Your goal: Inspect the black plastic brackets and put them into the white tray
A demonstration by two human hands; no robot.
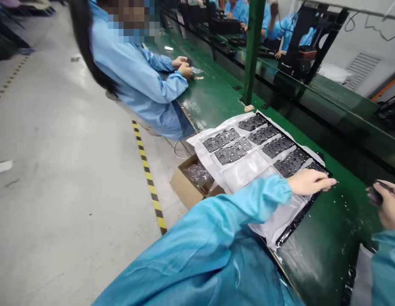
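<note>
Left-hand grip: left hand (308, 182) is holding its fingertips together over the right corner of the lined tray (246, 170); anything between them is proving too small to tell.
Right-hand grip: right hand (390, 207) is clamping a dark piece (375, 194), fingers closing round it, above the green bench (321, 255), beyond that corner.
Black plates: several are lying in the tray's compartments, lining its far edge and left part.
Tray position: overhanging the bench's near edge.
</note>
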